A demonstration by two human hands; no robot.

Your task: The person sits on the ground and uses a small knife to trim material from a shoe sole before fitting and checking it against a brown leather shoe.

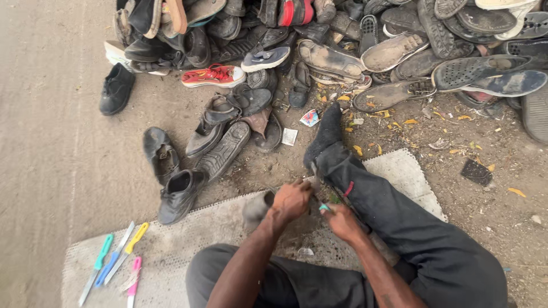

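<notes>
My left hand [291, 199] grips a dark worn shoe [257, 208] that rests on a grey mat [188, 234] in front of my lap. Just to its right, my right hand [342, 222] is closed around a small tool with a green handle [323, 207], held against the shoe. My outstretched leg in dark trousers [388, 211] with a black sock [326, 134] runs up past both hands. Where the tool meets the shoe is hidden by my fingers.
Several knives with coloured handles [117, 259] lie on the mat at the lower left. A big heap of old shoes and sandals [342, 45] fills the top. Black shoes [180, 194] and soles [222, 149] lie loose on the dirt, with scraps of litter to the right.
</notes>
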